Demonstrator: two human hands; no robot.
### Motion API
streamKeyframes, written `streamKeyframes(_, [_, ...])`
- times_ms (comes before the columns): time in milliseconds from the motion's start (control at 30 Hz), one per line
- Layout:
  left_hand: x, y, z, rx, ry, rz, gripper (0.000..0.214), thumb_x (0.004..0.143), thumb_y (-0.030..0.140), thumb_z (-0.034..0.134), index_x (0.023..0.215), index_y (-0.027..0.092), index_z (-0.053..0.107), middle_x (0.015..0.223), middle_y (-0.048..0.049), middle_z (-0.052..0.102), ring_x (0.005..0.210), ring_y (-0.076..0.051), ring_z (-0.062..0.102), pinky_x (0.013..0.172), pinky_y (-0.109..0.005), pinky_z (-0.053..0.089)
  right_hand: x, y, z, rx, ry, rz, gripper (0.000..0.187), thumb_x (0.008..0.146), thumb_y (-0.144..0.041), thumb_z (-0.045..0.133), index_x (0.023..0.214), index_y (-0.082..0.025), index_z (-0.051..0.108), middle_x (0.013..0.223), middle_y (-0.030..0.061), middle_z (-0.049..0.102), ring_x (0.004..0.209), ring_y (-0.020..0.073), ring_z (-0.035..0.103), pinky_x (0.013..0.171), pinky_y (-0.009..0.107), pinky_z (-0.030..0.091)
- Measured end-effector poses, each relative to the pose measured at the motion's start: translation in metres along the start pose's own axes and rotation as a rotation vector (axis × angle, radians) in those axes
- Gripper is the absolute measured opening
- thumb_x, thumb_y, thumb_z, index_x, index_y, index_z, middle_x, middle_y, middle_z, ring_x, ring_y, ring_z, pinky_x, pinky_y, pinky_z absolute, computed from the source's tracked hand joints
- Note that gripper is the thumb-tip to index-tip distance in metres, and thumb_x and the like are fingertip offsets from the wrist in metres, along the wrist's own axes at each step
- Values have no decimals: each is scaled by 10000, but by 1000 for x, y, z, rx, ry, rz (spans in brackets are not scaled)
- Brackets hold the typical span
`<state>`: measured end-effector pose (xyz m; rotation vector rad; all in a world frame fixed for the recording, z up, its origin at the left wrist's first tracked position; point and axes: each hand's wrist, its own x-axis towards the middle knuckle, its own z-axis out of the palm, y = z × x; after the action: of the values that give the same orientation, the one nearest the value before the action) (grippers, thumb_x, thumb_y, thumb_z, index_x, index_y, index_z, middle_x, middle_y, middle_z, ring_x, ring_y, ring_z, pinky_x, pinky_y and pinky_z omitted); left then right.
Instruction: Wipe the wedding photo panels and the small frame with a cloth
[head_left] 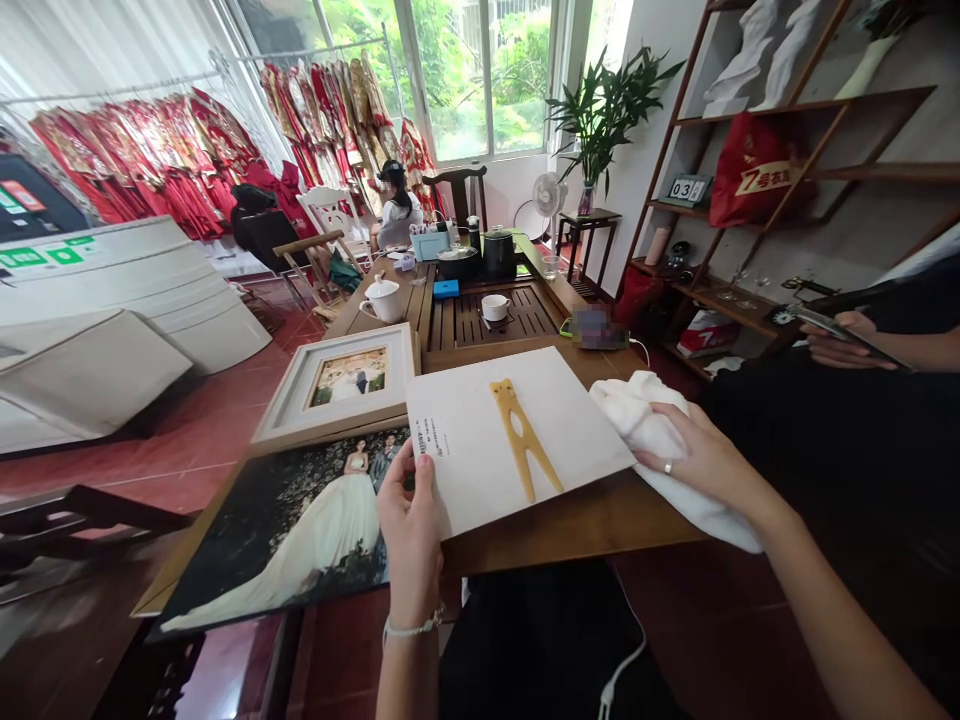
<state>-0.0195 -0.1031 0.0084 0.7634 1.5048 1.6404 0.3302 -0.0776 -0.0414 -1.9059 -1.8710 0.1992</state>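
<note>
My left hand [411, 510] grips the left edge of a white card-like panel [472, 430], thumb on its face and fingers behind. The panel bears small dark print and a tan, cat-headed, long-legged figure [517, 430]; whether that is printed or a separate piece I cannot tell. My right hand [701, 450] is closed on a white cloth [637, 410] at the panel's right edge. Left of the panel, a large wedding photo print [300, 530] lies at the table's edge, partly behind my left hand. Just beyond it lies a white framed photo [337, 380].
On the wooden table [600, 520] stand a white lidded teapot [382, 300], a slatted tea tray [457, 320] with a white cup [494, 307], and a dark pot [499, 255]. Another person's hand [847, 340] holds a phone at right. A person [397, 210] sits at the far end.
</note>
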Motion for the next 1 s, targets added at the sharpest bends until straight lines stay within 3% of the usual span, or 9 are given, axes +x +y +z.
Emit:
streamKeyframes(133, [2,0,-7,8,7,-27,528,760,371,693,1233,142,640,1074,-116,731,831,-199,692,771,-333,561,-7,-2,-1,65,335,53,388,736,-383,603,1093,-232,611,1062,119,598,950,335,622,865,473,496])
streamKeyframes(233, [1,-6,-4,24,-1,-19,532,746,394,696,1200,120,653,1065,-125,725,857,-211,688,755,-323,560,-10,11,-15,196,604,180,430,687,-414,651,1069,-222,610,1005,117,637,940,362,619,835,505,489])
streamKeyframes(300, [-1,-12,1,46,-32,-5,553,738,426,696,1192,114,656,1009,-117,728,842,-220,691,742,-331,563,-14,18,-27,268,683,236,479,663,-431,677,1090,-229,604,993,104,649,920,359,623,806,512,493])
streamKeyframes(500, [-5,-30,17,75,-127,50,492,761,404,679,1163,121,668,1087,-127,720,1005,-254,680,889,-376,536,-27,2,-48,343,548,83,548,675,-428,668,1188,-264,570,1184,99,638,1052,355,607,902,496,485])
streamKeyframes(800, [8,-50,28,146,-165,42,418,830,318,590,1174,87,644,1179,-174,696,1028,-261,676,890,-381,529,-16,-14,-29,318,296,-20,588,725,-393,634,1284,-250,522,1273,115,620,1086,346,610,918,487,496])
streamKeyframes(1000, [15,-50,30,494,-228,161,407,843,267,562,1211,98,607,1242,-187,652,1151,-291,613,1010,-422,453,6,-21,-16,183,160,-158,527,780,-379,586,1287,-243,529,1263,107,613,1103,332,588,967,508,460])
